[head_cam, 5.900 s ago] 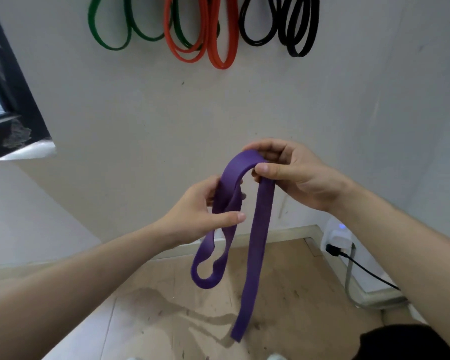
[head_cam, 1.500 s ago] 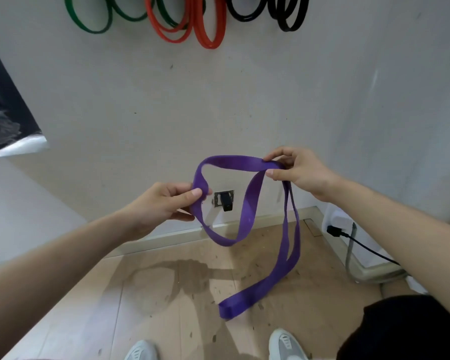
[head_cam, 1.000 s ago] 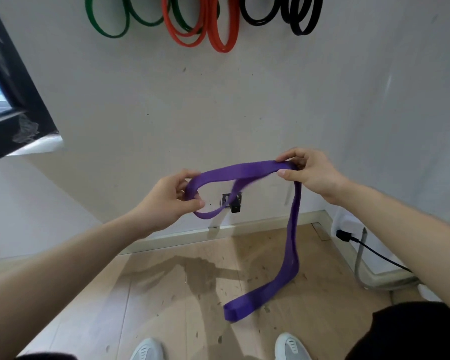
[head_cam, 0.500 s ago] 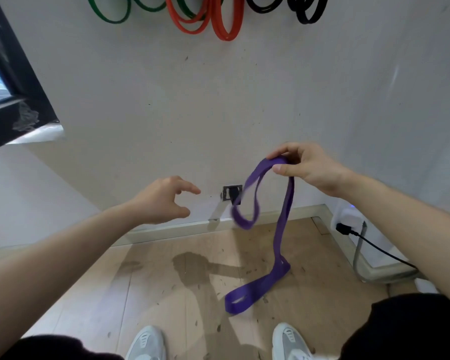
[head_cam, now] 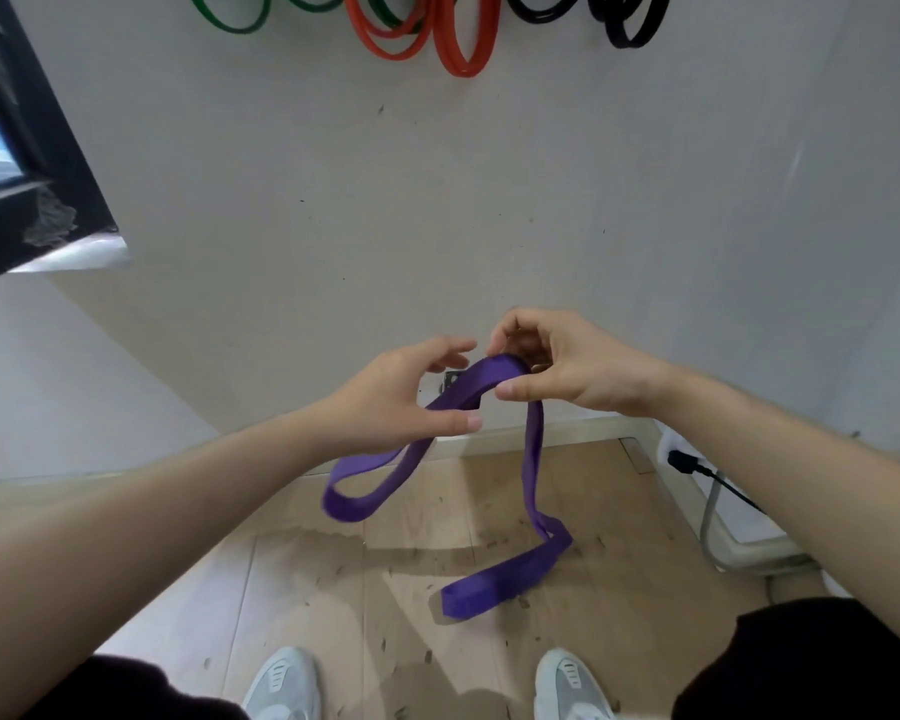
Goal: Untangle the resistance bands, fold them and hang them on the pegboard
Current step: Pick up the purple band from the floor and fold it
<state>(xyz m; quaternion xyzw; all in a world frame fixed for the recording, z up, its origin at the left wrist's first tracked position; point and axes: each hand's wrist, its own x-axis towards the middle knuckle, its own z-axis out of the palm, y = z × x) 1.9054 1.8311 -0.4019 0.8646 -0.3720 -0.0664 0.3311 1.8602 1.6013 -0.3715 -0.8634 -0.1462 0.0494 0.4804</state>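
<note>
HANDS: right hand (head_cam: 567, 366) pinched the top bend of the purple band (head_cam: 533, 459), fingers curled; left hand (head_cam: 391, 402) spread, gripping nothing | RELATION: band's left strand ran down-left through the left thumb-finger gap; left hand nearer | BAND: flat, limp, draped in two unequal loops toward the floor (head_cam: 333, 589), before the wall (head_cam: 437, 200)

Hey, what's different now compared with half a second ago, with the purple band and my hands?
The left hand moved right, up to the right hand, and now brackets the purple band between thumb and fingers, not visibly closed on it. The band's short loop swung out left. Unchanged: the right hand pinches the band's top fold; the green bands, orange bands and black bands hang on the wall.
</note>
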